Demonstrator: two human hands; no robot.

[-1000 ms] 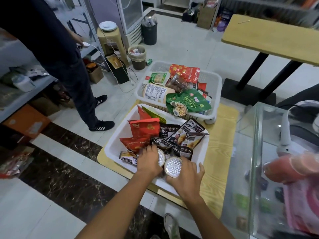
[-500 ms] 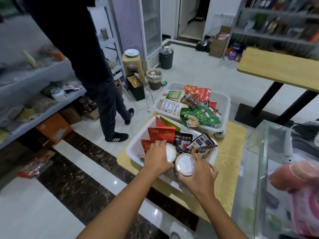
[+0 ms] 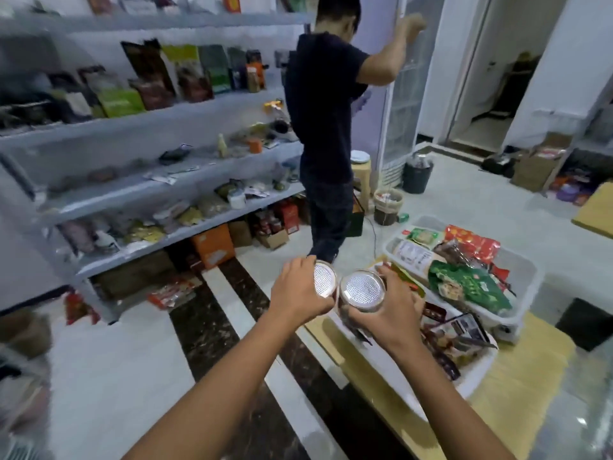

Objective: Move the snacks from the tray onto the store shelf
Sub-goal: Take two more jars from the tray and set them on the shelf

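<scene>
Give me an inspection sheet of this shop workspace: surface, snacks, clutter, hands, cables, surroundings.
Surface: wooden table bearing two white trays.
Job's things: left jar, right jar, silver-lidded; snack packets remain in near tray and far tray; shelf partly stocked.
Clutter: orange box and loose packets under the shelf.
Hands: left hand grips left jar; right hand grips right jar.
Cables: thin cord on floor near small bin.
Surroundings: another person at the shelf; black bin.
</scene>
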